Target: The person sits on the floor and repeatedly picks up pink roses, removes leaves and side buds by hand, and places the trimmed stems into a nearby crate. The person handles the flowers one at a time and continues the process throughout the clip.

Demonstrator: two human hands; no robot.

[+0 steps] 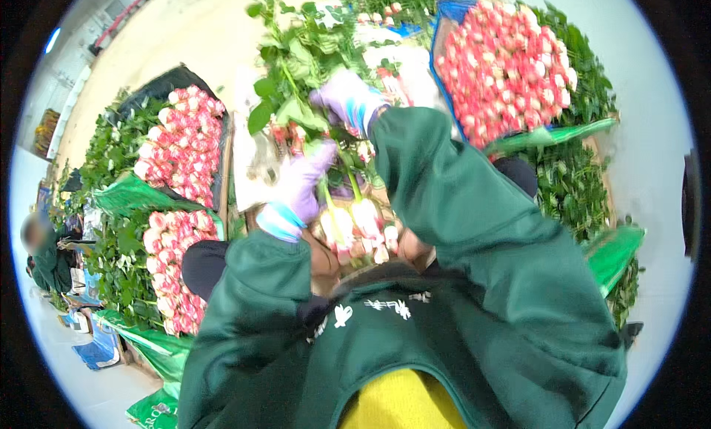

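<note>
My left hand (303, 187), in a purple glove with a white and blue cuff, curls around the green stem of a rose. White rose heads (338, 229) hang just past it, pointing toward my body. Farther forward, my right hand (344, 98), gloved the same way, touches the leafy rose stems (291, 68). Motion blur and foliage hide whether its fingers close on a stem. Red and white rose heads (289, 133) lie under the leaves between the hands. More pink-white blooms (380, 245) cluster low before my lap.
Pink and white roses are massed at left (183, 145) and lower left (175, 268). A larger bundle (505, 70) in a blue wrap (439, 45) stands at right. Green sheets (550, 135) jut between leafy stacks. A person (53, 257) is at far left.
</note>
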